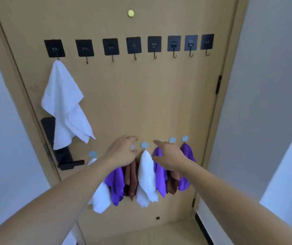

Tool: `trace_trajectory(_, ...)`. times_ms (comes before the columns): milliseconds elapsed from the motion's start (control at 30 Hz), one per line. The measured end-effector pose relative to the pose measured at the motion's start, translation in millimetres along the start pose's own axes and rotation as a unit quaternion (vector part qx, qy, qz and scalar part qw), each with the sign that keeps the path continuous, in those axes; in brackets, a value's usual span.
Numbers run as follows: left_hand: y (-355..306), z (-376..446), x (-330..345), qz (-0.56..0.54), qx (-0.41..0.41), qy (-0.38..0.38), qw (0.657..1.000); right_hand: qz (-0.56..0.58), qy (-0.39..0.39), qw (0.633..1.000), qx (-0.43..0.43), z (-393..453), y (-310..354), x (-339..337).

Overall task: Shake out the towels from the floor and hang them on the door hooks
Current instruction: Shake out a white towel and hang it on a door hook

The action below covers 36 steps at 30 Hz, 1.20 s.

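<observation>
A tan door (pixel 124 96) carries an upper row of several black hooks (pixel 133 45). A large white towel (pixel 67 106) hangs from the leftmost one. A lower row of small grey hooks (pixel 144 145) holds several small cloths: white (pixel 147 179), purple (pixel 116 183), brown (pixel 131 181), and another purple one (pixel 186 167) at the right. My left hand (pixel 122 152) and my right hand (pixel 170 156) reach out in front of the lower row with fingers extended, one on each side of the middle white cloth. Neither hand holds anything.
A black door handle and lock plate (pixel 63 156) sits at the door's left edge, partly behind the white towel. A small yellow dot (pixel 131 13) is stuck high on the door. Pale walls (pixel 265 85) flank the door. The tan floor (pixel 150 234) shows below.
</observation>
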<state>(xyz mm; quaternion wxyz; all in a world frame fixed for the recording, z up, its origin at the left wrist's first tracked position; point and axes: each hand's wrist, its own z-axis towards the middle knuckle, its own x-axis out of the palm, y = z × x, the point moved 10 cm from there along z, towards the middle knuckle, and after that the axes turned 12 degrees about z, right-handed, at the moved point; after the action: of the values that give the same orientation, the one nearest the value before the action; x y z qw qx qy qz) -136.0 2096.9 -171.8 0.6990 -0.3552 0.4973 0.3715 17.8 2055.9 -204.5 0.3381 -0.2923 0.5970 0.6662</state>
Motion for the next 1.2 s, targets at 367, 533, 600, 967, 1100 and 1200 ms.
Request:
trace_trajectory(367, -266.9, -75.9, 150.4, -0.08, 0.239, 0.166, 0.953, -0.01, -0.071, 0.947, 0.314, -261.9, -214.6, -33.3)
trace_trajectory(533, -404.1, -123.3, 197.8, -0.062, 0.333, 0.222, 0.915, 0.022, -0.118, 0.908, 0.402, -386.2, -294.2, -61.2)
trace_trajectory(600, -460.1, -139.1, 212.9, -0.058, 0.361, 0.229, 0.902, 0.032, -0.141, 0.891, 0.431, -434.7, -329.4, -77.4)
trace_trajectory(967, -666.8, -233.1, 365.2, 0.029, 0.444, 0.339, 0.829, 0.151, -0.14, 0.819, 0.536, -633.9, -536.5, -84.8)
trace_trajectory(1100, -675.4, -249.5, 432.4, 0.05, 0.416, 0.396, 0.817, 0.21, -0.109, 0.777, 0.584, -677.7, -592.1, -39.0)
trace_trajectory(1200, -664.6, -263.9, 485.9, 0.054, 0.378, 0.44, 0.813, 0.251, -0.099, 0.749, 0.605, -691.6, -623.1, 2.0)
